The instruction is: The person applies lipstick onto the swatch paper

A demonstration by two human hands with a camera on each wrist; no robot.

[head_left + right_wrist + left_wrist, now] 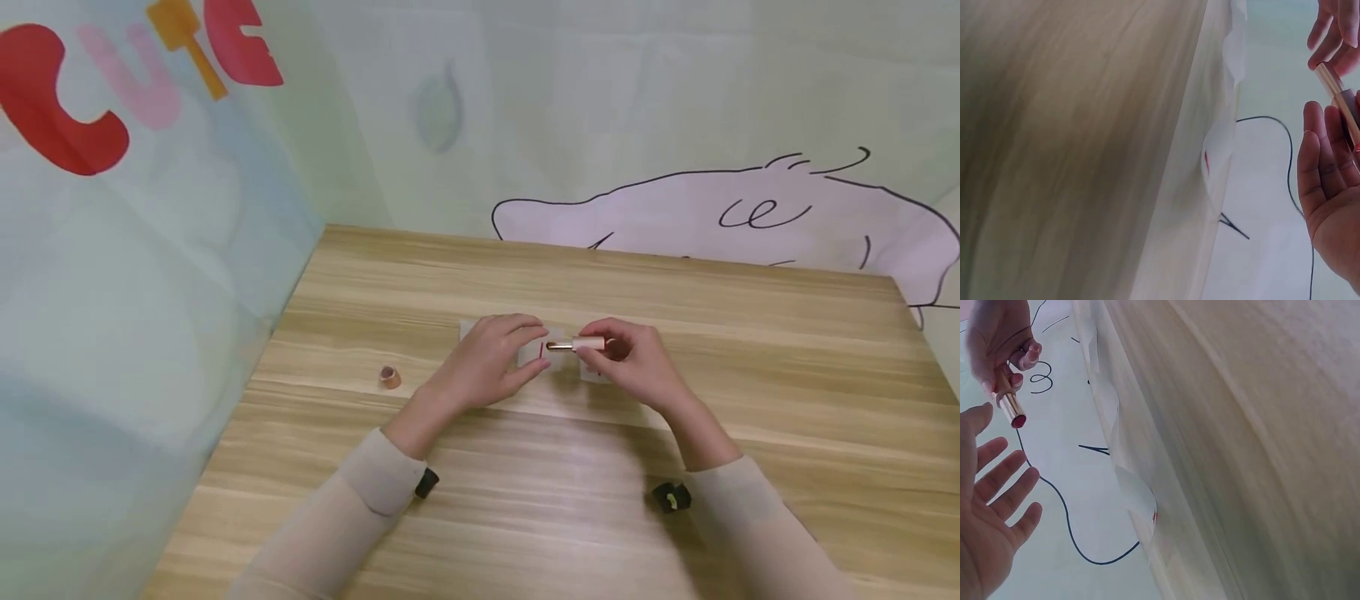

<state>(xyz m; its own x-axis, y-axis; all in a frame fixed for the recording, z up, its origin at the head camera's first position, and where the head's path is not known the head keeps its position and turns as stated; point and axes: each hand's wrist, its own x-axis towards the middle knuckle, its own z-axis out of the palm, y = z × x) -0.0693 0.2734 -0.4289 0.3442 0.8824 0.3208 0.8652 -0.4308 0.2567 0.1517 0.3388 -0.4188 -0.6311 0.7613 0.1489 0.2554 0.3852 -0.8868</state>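
Observation:
My right hand (632, 361) pinches an uncapped lipstick (588, 343) by its pink-gold case, the tip pointing left. In the left wrist view, the red end of the lipstick (1017, 420) faces my spread left hand (997, 512). That left hand (491, 360) holds nothing, its thumb and fingers parted around the tip of the lipstick. Beneath both hands lies white paper (594, 373), partly hidden by them, with a short red streak (542, 350). The same paper (1216, 153) curls up from the table in the right wrist view.
A small pink-gold cap (389, 377) stands on the wooden table (525, 483), left of my left hand. Printed cloth (390, 108) hangs behind and along the left side. Dark wrist devices (671, 497) sit at both cuffs.

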